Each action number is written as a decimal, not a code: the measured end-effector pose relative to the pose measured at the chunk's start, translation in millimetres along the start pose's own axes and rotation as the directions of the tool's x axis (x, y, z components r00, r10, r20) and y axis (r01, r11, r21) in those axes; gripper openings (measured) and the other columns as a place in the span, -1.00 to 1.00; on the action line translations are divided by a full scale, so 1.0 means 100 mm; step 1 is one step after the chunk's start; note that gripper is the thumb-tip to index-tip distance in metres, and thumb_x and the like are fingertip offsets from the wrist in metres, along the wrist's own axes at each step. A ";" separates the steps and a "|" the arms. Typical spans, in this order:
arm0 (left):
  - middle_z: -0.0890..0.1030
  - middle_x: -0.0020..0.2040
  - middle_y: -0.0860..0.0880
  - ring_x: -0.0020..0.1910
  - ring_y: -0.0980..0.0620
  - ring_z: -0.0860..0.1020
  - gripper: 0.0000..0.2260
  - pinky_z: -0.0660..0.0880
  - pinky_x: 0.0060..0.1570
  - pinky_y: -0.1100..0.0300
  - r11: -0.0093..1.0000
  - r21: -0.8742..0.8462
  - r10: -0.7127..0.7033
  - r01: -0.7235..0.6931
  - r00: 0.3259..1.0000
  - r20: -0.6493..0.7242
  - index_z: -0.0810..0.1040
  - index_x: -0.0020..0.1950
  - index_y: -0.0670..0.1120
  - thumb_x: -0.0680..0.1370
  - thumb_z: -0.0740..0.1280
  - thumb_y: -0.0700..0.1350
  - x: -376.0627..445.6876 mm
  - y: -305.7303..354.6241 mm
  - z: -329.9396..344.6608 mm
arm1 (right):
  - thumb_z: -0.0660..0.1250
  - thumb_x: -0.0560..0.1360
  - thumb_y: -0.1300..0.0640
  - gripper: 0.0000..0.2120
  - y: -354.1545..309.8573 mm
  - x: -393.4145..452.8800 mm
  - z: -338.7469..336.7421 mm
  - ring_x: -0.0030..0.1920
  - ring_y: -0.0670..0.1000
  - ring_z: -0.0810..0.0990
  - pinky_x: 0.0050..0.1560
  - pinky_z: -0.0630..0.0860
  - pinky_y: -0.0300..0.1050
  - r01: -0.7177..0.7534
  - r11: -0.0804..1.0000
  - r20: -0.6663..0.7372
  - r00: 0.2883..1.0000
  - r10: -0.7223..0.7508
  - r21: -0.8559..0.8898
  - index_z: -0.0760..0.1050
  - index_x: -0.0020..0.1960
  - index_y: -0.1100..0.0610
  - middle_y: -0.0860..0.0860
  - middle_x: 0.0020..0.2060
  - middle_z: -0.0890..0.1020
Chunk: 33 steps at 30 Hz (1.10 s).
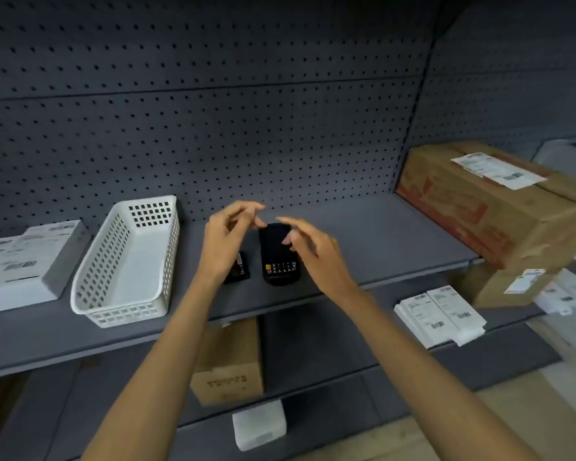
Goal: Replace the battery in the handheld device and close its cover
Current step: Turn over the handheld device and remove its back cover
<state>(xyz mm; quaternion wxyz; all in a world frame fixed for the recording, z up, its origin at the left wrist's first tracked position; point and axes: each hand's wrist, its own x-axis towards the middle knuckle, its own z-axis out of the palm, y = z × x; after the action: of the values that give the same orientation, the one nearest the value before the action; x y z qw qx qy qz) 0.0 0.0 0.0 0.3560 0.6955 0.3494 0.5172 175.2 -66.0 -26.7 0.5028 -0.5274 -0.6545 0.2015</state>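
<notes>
A black handheld device [277,254] with a small keypad lies face up on the grey shelf [396,234]. A black battery [241,267] with a label lies just left of it, partly hidden by my left wrist. My left hand [228,239] hovers above the battery with fingers apart, holding nothing. Over the device's right side floats my right hand [310,247], fingers spread and empty.
A white perforated basket [127,261] stands left of my hands, with a white labelled box [24,261] beyond it. A large cardboard box [492,201] sits at the right. Lower shelves hold cardboard boxes and white packets. A pegboard wall backs the shelf.
</notes>
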 end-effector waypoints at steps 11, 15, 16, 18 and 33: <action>0.42 0.46 -0.05 0.43 -0.03 0.38 -0.62 0.34 0.40 0.08 0.937 0.309 -0.241 0.161 0.940 0.241 0.39 0.47 0.00 0.66 0.17 -0.20 0.36 -0.75 0.19 | 0.32 0.49 -0.26 -0.32 0.31 -0.14 0.08 0.18 -0.04 0.46 0.02 0.56 0.01 -0.040 0.871 0.212 0.963 0.163 -0.490 0.18 0.53 -0.17 -0.07 0.14 0.40; 0.40 0.47 -0.06 0.45 -0.05 0.35 -0.62 0.29 0.44 0.06 0.935 0.301 -0.290 0.189 0.896 0.337 0.34 0.50 0.02 0.68 0.10 -0.19 0.38 -0.89 0.17 | 0.39 0.44 -0.26 -0.21 0.29 -0.11 0.09 0.19 -0.05 0.44 -0.07 0.53 -0.04 -0.018 0.830 0.205 0.966 0.159 -0.558 0.12 0.56 -0.15 -0.07 0.13 0.39; 0.41 0.46 -0.06 0.45 -0.05 0.36 -0.62 0.29 0.44 0.06 0.938 0.298 -0.280 0.178 0.895 0.347 0.35 0.49 0.01 0.68 0.08 -0.20 0.39 -0.92 0.16 | 0.38 0.44 -0.26 -0.19 0.27 -0.11 0.09 0.19 -0.05 0.43 -0.12 0.48 -0.08 -0.011 0.811 0.209 0.964 0.164 -0.585 0.11 0.57 -0.14 -0.07 0.11 0.38; 0.44 0.43 -0.08 0.41 -0.06 0.40 -0.62 0.31 0.45 -0.02 0.945 0.282 -0.266 0.167 0.893 0.364 0.37 0.48 -0.02 0.68 0.06 -0.23 0.40 -0.94 0.13 | 0.36 0.44 -0.29 -0.18 0.27 -0.11 0.08 0.18 -0.07 0.41 -0.17 0.37 -0.15 0.000 0.777 0.204 0.965 0.165 -0.630 0.10 0.58 -0.13 -0.08 0.09 0.37; 0.60 -0.01 0.06 -0.02 0.09 0.55 -0.63 0.47 0.10 0.21 0.976 0.095 -0.216 0.196 0.924 0.314 0.48 0.35 -0.08 0.65 0.03 -0.32 0.58 -0.82 0.14 | 0.26 0.50 -0.30 -0.48 0.16 -0.23 0.15 -0.05 -0.07 0.51 -0.21 0.48 -0.06 -0.083 0.799 0.053 0.989 0.142 -0.596 0.27 0.29 0.00 -0.09 0.03 0.54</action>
<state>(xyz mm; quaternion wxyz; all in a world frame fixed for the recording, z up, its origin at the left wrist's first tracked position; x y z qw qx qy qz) 16.5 89.0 -45.6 0.4388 0.7409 0.3734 0.3450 168.4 -76.4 -55.4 0.2691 -0.6854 -0.6753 0.0418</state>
